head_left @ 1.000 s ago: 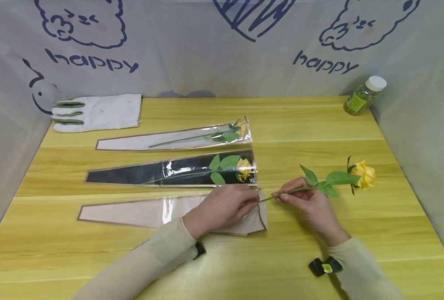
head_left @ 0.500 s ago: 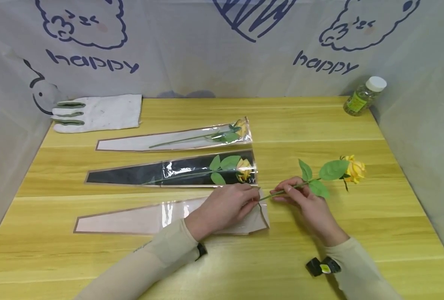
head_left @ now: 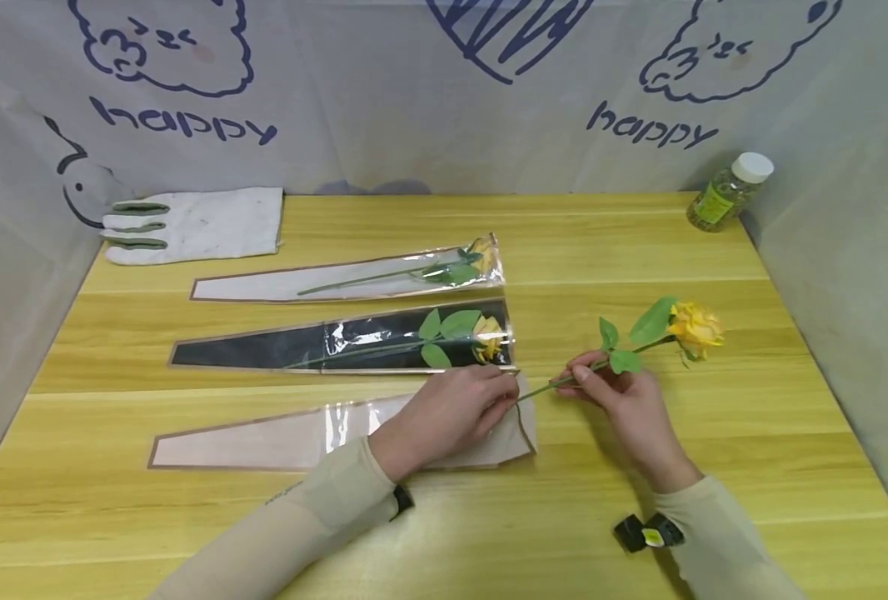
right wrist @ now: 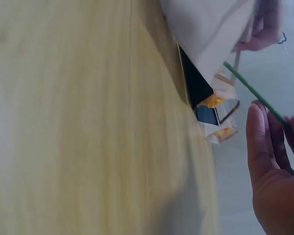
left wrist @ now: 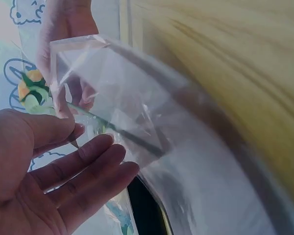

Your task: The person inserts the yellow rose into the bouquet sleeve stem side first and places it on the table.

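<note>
My right hand (head_left: pixel 635 408) pinches the green stem of a yellow rose (head_left: pixel 695 332), its bloom pointing right. The stem's lower end has entered the mouth of a pale pink flower sleeve (head_left: pixel 226 442); in the left wrist view the stem (left wrist: pixel 130 137) shows through the clear film. My left hand (head_left: pixel 447 417) pinches the sleeve's upper edge at the wide end, covering part of the sleeve. Behind it lie a black flower sleeve (head_left: pixel 241 348) and a white flower sleeve (head_left: pixel 256 288), each with a yellow rose inside.
A white work glove (head_left: pixel 219 225) lies at the back left of the wooden table (head_left: pixel 564 533). A white-capped bottle (head_left: pixel 721 200) stands in the back right corner. Cloth walls (head_left: pixel 429 108) with drawings enclose the back and sides.
The rose has moved left and slightly away with my right hand, and its leaves have turned. The pink sleeve's narrow end has shifted a little toward the front left.
</note>
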Available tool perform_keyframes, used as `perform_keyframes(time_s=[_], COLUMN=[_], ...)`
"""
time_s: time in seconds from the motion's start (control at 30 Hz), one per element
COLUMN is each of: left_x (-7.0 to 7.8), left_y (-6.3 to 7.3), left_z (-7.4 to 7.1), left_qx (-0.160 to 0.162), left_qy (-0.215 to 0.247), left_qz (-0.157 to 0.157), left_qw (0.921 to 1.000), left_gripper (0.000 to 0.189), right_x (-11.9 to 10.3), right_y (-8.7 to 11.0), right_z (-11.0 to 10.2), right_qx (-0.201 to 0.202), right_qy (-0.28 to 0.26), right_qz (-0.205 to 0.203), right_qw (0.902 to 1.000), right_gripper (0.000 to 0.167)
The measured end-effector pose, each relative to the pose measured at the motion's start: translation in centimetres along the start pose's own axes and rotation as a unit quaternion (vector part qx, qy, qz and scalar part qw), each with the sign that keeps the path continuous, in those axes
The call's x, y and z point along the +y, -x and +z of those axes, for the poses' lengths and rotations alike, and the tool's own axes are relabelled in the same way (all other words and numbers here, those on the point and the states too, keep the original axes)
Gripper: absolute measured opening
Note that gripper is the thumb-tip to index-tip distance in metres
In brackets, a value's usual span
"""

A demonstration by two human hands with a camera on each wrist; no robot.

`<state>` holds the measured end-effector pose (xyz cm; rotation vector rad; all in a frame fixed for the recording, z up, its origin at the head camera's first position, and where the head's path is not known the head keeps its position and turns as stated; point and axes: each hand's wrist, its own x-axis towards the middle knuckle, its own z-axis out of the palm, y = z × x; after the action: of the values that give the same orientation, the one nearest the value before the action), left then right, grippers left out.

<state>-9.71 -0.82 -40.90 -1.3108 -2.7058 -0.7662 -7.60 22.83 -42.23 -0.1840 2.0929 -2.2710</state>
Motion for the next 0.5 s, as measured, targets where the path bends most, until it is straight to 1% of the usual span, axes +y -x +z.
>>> perform_keyframes(time_s=[0.13, 0.23, 0.3, 0.37, 0.43, 0.5], left_x=[0.10, 0.13, 0.13, 0.14, 0.14, 0.12], left_y=[-0.06, -0.12, -0.15, -0.16, -0.14, -0.12], left_z=[-0.09, -0.12, -0.12, -0.15, -0.16, -0.16], left_qx=[0.022, 0.032, 0.034, 0.031, 0.027, 0.023], left_qy=[0.010, 0.013, 0.013, 0.011, 0.010, 0.007], left_qz=[0.001, 0.003, 0.002, 0.000, -0.002, -0.004], left_qw=[0.9997, 0.9994, 0.9994, 0.9994, 0.9996, 0.9997], left_gripper=[0.007, 0.008, 0.009, 0.008, 0.008, 0.008], right_x=[0.22, 0.36, 0.48, 0.62, 0.72, 0.79], right_y=[0.15, 0.32, 0.39, 0.40, 0.38, 0.37], right_z=[0.38, 0.48, 0.42, 0.28, 0.16, 0.12], right_qx=[-0.015, -0.036, -0.049, -0.058, -0.054, -0.034], right_qy=[0.048, 0.061, 0.044, 0.010, -0.014, -0.033], right_qz=[0.025, 0.040, 0.042, 0.034, 0.023, 0.013], right_qw=[0.9984, 0.9967, 0.9969, 0.9977, 0.9982, 0.9988], right_gripper=[0.022, 0.027, 0.032, 0.036, 0.039, 0.039])
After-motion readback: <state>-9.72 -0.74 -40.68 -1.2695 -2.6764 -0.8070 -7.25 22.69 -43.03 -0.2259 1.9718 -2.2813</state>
